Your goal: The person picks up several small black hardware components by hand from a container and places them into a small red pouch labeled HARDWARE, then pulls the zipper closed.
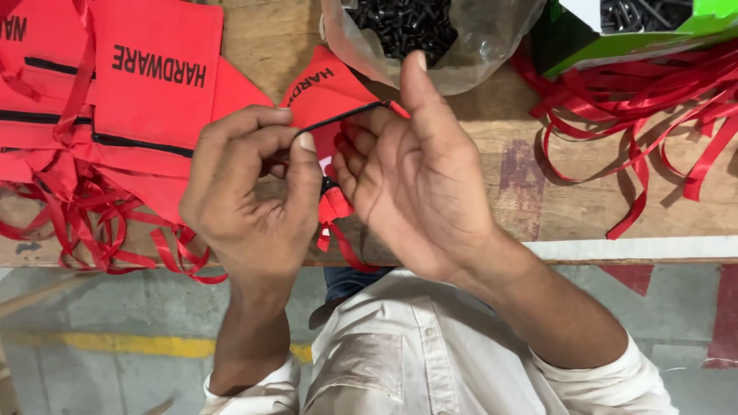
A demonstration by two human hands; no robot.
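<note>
Pouch (323, 96), a small red fabric one with black lettering, lies on the wooden table (569, 207) right behind both hands, its upper part showing between them and its lower edge peeking out near the table's front edge. Its pointed top corner aims up and away from the person, toward a clear plastic bag (469, 54) of small black parts (403, 23) that sits just beyond it. Running along the pouch's top is a thin black drawstring (342, 117), stretched nearly level from the left hand to the right, rising slightly toward the right.

Largest on the table is a stack of matching red pouches (146, 84) at the left, with a tangle of red ribbons (100, 230) spilling from beneath it. Another loose heap of red ribbon (646, 100) spreads at the right, beside a green box (615, 38) at the top corner.

His left hand (250, 200) is curled, thumb and forefinger pressed together on the near end of the drawstring. The right hand (419, 173) is cupped with palm facing left, thumb raised straight up, and fingers bent around the drawstring's far end against the pouch; the exact grip there is hidden by the fingers themselves.
</note>
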